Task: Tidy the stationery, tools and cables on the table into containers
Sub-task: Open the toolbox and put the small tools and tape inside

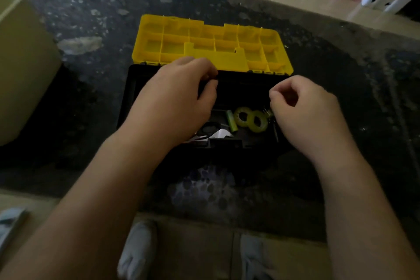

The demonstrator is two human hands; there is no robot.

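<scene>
2 tape rolls (250,118) are laid inside the toolbox (127,100). Above it, the left hand (177,98) and right hand (304,107) are held with fingers curled; what is grasped cannot be told. Anything released early could be dropped beside the toolbox.

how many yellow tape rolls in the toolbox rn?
2. The left tape roll lies in the toolbox beside a green stick; the right tape roll touches it, next to the right hand. Hands and shadow could hide more.
</scene>
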